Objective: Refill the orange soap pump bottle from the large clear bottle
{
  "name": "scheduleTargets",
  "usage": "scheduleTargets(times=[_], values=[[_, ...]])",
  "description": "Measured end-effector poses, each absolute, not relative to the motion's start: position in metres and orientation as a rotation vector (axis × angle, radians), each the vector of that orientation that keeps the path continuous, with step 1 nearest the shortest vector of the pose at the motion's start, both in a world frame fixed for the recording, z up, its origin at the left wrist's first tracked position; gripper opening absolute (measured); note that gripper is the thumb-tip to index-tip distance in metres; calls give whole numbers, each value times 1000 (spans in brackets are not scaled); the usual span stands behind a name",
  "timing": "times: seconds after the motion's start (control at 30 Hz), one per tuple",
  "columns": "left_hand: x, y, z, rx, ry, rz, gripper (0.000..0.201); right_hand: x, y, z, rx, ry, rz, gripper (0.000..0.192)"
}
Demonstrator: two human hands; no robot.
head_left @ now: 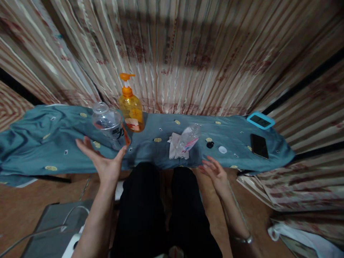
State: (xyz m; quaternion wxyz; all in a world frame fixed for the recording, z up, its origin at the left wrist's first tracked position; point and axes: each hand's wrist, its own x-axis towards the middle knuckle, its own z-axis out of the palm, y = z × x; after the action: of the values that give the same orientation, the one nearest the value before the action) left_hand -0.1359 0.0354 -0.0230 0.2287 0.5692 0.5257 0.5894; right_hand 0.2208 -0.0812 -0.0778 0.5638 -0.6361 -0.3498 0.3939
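- The long table draped in a teal embroidered cloth (40, 143) runs straight across in front of me, and its near edge sits right above my knees, so both hands are hanging just off that edge.
- Striped pinkish curtains (204, 46) close off the back right behind the table, so no room to push anything away from me; sideways along the cloth is where the space is.
- The big clear plastic bottle (109, 125) leans with its mouth up and to the left, its base down toward me. It's just ahead of my left hand (103, 163), off the thumb side, not touching.
- The orange pump bottle of soap (131, 107) stands upright just beside it on the right, pretty crowded there.
- The small clear bottle with a pink label (188, 138) lies on a crumpled white tissue (174, 146), neck pointing up-right, ahead of my right hand (215, 172).
- Both hands are spread open, palms facing in, holding nothing.
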Motion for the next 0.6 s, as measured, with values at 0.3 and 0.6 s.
scheduleTargets(times=[0.3, 0.6], values=[[25, 48, -13, 1654, 989, 1296, 137, 285, -15, -59, -2030, -1242, 480, 50], [69, 69, -35, 1675, 1029, 1052, 133, 293, 34, -52, -2236, -1708, 540, 40]])
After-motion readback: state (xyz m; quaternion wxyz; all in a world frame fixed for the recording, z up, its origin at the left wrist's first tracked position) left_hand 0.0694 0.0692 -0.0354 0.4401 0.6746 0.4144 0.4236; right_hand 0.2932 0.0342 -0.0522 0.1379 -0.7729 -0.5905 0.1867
